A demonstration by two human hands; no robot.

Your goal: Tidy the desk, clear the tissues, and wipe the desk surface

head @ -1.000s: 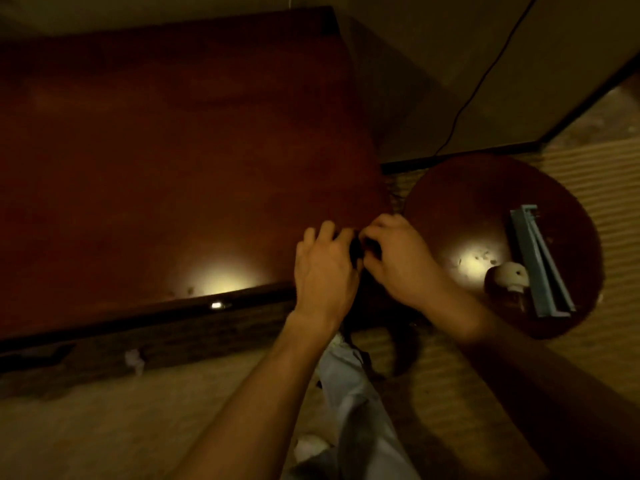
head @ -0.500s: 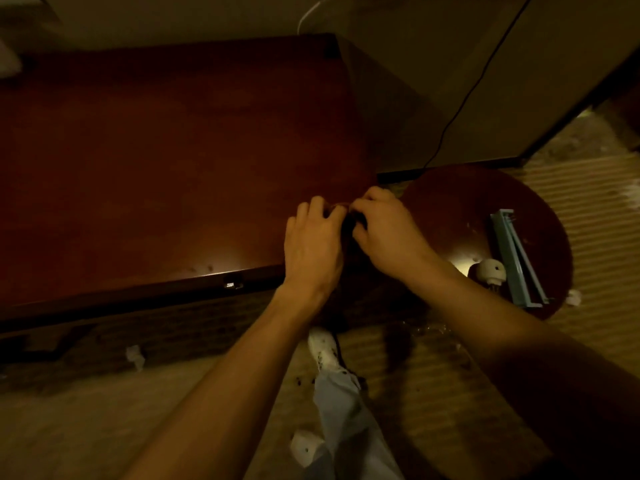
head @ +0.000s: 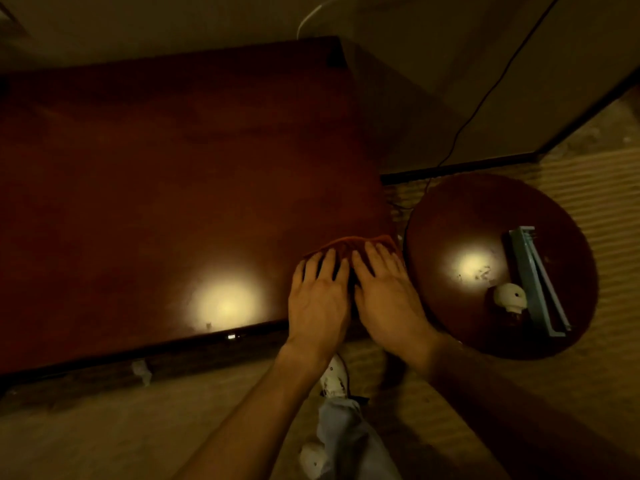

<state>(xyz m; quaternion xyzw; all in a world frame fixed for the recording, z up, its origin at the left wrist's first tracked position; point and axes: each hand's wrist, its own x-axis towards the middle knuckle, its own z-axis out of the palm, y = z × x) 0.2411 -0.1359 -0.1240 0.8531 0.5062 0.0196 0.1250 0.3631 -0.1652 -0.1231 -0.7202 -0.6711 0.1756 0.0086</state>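
Now both hands (head: 353, 296) flat on cloth (head: 349, 244)

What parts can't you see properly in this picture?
- Head view: most of the cloth lies hidden under the left hand and right hand.
- Head view: the desk is cut off by the left edge.
- Head view: the pale scrap below the desk edge is too small and dim to identify.
- Head view: the white round thing on the round table is too dim to identify.

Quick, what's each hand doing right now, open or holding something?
Left hand: open, fingers flat, pressing on the cloth on the desk.
Right hand: open, fingers flat on the same cloth.
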